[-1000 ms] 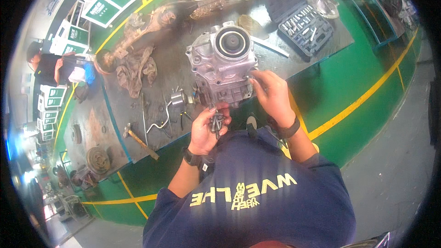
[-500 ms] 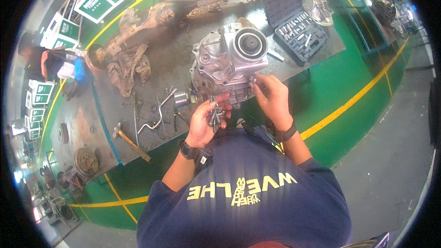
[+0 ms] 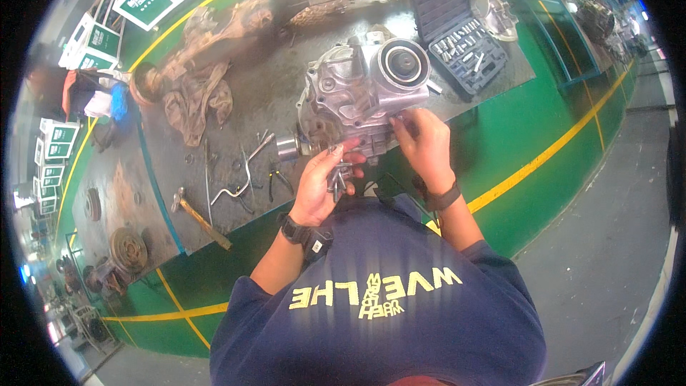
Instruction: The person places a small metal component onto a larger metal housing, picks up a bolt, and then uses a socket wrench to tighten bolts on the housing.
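Note:
A silvery cast-metal gearbox housing (image 3: 350,89) stands at the near edge of the workbench, with a round ringed opening at its upper right. My left hand (image 3: 321,184) is just below it, fingers curled round a bunch of bolts (image 3: 340,177) whose shanks stick out. My right hand (image 3: 426,144) is at the housing's lower right edge, thumb and fingertips pinched together against it. Whatever those fingertips hold is mostly hidden behind them. Left of the housing, a shiny metal cylinder (image 3: 288,149) juts out near my left hand.
An open socket set case (image 3: 468,53) lies behind and right of the housing. A hammer (image 3: 200,220), a bent metal bar (image 3: 246,175) and pliers (image 3: 280,180) lie on the bench (image 3: 164,171) to the left. A crumpled brown cloth (image 3: 199,104) rests farther back.
My right fingers have come in against the housing's edge; the small bolt that showed at their tips is now mostly hidden. The left hand still holds its bolts. The view has shifted slightly.

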A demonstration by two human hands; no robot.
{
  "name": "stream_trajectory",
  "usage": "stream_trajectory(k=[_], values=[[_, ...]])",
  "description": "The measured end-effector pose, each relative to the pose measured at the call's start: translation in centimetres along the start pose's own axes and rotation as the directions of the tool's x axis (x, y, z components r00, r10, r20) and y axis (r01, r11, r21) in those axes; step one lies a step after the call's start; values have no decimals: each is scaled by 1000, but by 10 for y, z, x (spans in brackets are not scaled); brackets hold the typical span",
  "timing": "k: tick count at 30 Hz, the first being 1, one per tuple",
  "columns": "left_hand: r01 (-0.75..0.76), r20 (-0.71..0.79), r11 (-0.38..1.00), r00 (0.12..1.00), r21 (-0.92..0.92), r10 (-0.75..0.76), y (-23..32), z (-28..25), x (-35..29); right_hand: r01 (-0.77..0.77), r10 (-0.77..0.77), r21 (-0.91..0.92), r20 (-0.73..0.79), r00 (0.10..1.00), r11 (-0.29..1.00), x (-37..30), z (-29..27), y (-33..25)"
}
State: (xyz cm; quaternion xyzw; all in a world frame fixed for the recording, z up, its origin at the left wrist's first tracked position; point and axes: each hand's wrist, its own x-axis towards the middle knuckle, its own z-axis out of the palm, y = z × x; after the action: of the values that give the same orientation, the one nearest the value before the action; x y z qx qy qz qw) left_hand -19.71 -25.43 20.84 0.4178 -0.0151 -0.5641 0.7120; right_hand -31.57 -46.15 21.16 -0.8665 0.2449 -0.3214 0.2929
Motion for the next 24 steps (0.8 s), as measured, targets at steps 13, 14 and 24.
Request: stream_trajectory(k=[13,14,24], values=[[10,22,998,1000,-59,-9,-3,-13,-4,62,-58,-66,59,997,996,5,-4,6],[12,32,997,999,-73,-9,-3,-12,-4,61,-57,-67,57,997,996,6,-5,9],[5,56,997,998,-74,-1,-3,-10,-4,30,-25,-45,104,994,999,8,-4,11]])
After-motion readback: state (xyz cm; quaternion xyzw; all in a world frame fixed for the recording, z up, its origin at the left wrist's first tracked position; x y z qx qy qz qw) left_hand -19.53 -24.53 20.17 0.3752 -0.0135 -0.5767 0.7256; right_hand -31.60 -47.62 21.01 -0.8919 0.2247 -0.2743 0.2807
